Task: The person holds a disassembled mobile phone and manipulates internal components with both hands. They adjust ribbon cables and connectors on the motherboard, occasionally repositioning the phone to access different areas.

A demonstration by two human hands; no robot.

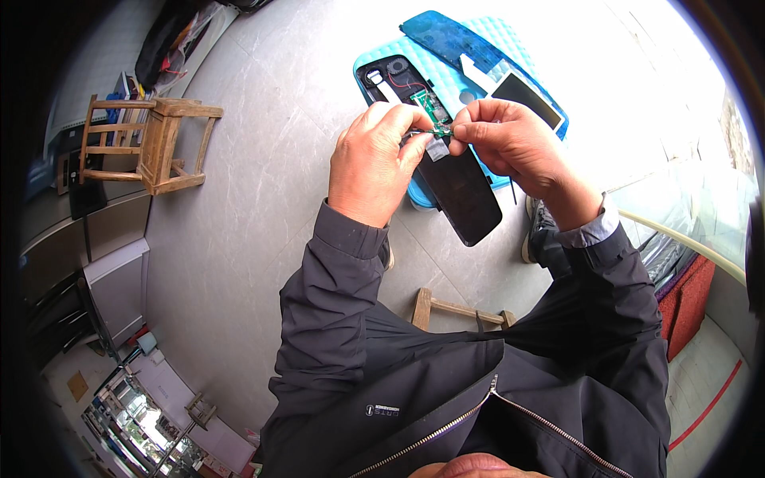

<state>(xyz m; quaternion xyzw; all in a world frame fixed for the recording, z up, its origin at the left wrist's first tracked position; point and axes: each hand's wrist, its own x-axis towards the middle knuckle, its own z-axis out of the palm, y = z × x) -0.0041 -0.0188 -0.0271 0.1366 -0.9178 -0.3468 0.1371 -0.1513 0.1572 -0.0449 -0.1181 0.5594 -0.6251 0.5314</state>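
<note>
Between my hands is a small green circuit board. My left hand pinches its left side with thumb and forefinger, and my right hand pinches the right side. Just beneath lies an opened long black plastic housing, tilted from upper left to lower right. Inside its far end are a round black part, a thin red wire, a white strip and another green board. A silvery flat piece shows below my fingertips. My fingers hide part of the held board and the housing's middle.
The housing rests on a light-blue stool-like surface. A dark-blue glossy panel and a white-framed screen lie at its far right. A wooden chair stands left on grey tiles; a wooden stool leg shows near my lap. Glass borders the right.
</note>
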